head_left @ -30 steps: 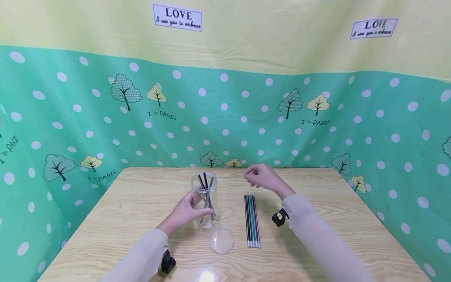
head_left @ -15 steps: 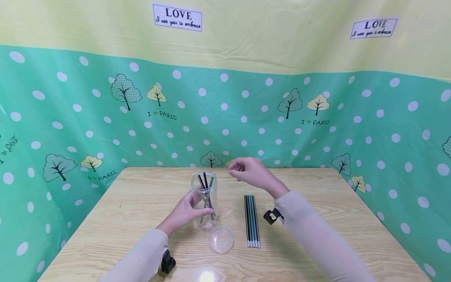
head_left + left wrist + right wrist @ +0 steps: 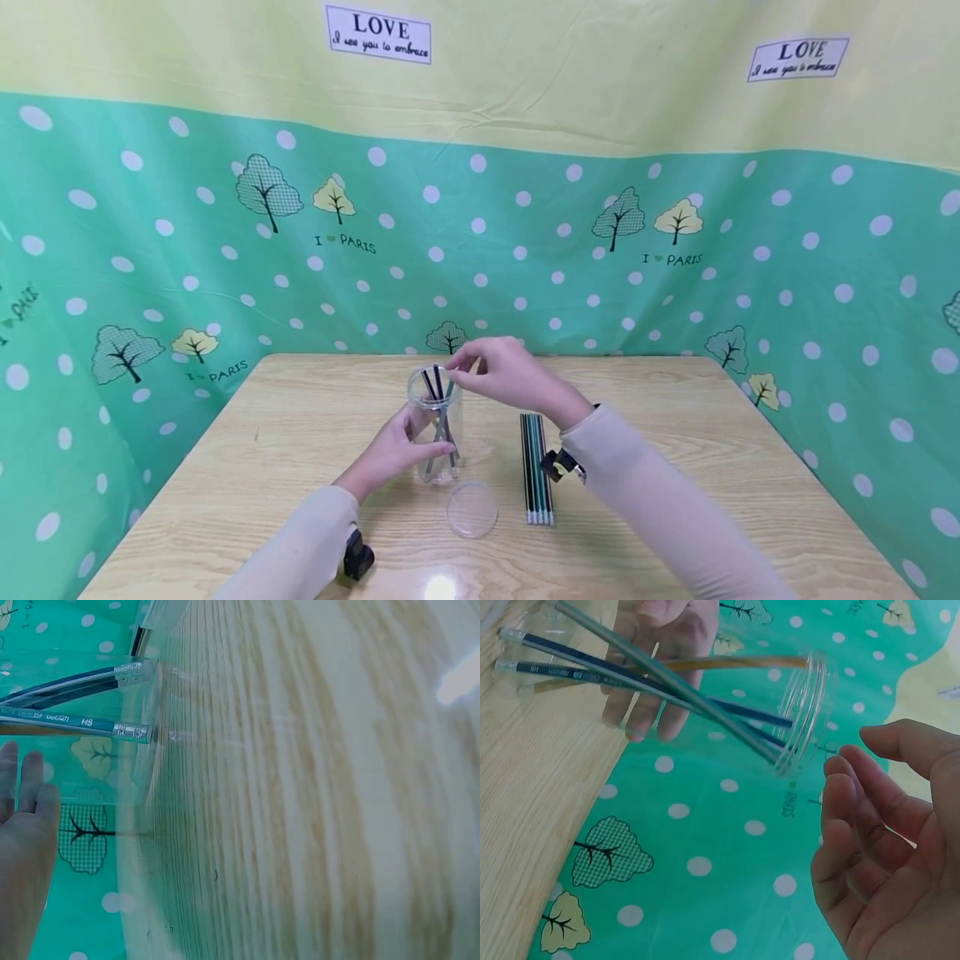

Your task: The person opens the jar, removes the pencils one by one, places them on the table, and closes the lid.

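A clear jar (image 3: 452, 429) stands upright on the table, several pencils (image 3: 652, 686) leaning inside it. My left hand (image 3: 395, 450) holds the jar round its side, fingers behind and thumb in front; in the left wrist view the hand (image 3: 28, 840) shows beside the pencils (image 3: 67, 720). At the jar's rim (image 3: 810, 712) is my right hand (image 3: 506, 375), its fingers loosely bent; in the right wrist view that hand (image 3: 892, 840) has nothing between thumb and fingers and stands just off the mouth.
A round clear lid (image 3: 472, 510) lies flat in front of the jar. To its right, several pencils (image 3: 535, 475) lie side by side on the wooden table (image 3: 300, 433). A green and yellow patterned curtain (image 3: 480, 250) hangs behind the table.
My right hand has moved left, from above the row of pencils to the jar's rim. The left hand and the jar have stayed in place.
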{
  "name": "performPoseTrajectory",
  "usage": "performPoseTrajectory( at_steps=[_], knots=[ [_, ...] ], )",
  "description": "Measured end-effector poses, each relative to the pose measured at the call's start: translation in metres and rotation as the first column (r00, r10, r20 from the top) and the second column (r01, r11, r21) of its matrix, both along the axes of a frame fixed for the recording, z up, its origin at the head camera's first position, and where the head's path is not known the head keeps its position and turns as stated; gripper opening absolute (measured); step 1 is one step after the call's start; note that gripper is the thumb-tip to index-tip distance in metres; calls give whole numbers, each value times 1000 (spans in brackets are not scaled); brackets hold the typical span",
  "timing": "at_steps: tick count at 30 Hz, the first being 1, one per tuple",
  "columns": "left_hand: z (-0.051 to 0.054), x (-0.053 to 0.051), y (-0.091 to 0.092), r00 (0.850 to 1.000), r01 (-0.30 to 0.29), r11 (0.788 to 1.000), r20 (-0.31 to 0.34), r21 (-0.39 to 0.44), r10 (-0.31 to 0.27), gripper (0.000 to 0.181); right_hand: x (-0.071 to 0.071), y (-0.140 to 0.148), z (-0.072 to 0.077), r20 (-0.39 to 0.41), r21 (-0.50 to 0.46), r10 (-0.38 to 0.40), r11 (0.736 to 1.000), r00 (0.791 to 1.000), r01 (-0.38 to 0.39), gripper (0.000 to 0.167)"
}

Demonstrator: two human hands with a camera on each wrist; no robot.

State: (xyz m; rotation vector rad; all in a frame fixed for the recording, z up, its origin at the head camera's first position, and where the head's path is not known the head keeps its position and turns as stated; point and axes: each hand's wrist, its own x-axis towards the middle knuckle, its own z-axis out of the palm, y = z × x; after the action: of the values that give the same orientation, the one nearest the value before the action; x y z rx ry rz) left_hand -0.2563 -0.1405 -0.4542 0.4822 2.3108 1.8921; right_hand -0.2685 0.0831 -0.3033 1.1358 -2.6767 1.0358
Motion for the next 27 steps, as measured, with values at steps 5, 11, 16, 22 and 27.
performPoseTrajectory(
  at_steps=[5,11,16,22,27],
  knots=[
    [1,0,0,1000,15,1000,-3,8,-15,89,7,-12,2,-44,61,26,998,999,-24,18],
    [0,1,-2,999,32,999,-16,2,-32,89,11,-24,-4,-42,96,64,994,997,-60,23],
    [0,0,-2,998,53,998,-35,-16,-53,90,14,-31,-9,-141,161,46,987,989,-23,22],
    [0,0,-2,999,43,998,-23,-37,-44,89,15,-36,-12,-223,233,30,972,974,23,22],
    [-1,0,-2,999,39,998,-29,-49,-41,90,16,-37,-12,-237,242,41,970,971,18,19]
  ],
)
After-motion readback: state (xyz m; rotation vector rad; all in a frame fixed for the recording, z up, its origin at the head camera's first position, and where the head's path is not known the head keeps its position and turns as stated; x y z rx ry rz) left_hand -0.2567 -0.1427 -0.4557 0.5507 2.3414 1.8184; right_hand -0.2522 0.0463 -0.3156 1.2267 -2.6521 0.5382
